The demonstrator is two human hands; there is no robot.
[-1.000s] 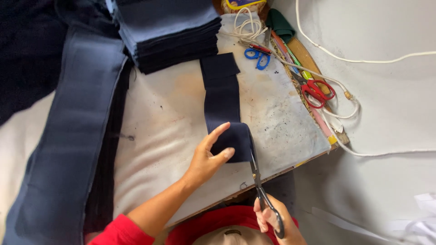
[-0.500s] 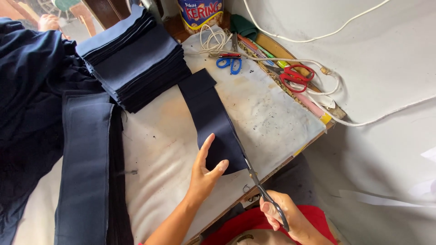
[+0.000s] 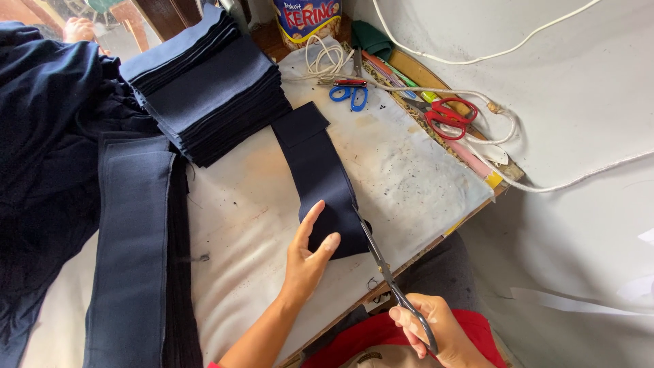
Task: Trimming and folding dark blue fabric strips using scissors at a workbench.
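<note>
A long strip of dark navy fabric lies on the white worktable, running from the stack at the back toward me. My left hand presses flat on the strip's near end, fingers spread. My right hand grips the handles of black-handled metal scissors, whose blades lie along the right edge of the strip near its lower end.
A tall stack of cut navy pieces sits at the back. Long navy panels hang over the table's left side. Blue scissors, red scissors, a white cord, a printed tin and rulers lie along the far right edge.
The view has shifted so the table sits lower and more to the left. My left hand stays on the strip; the scissors stay at its right edge.
</note>
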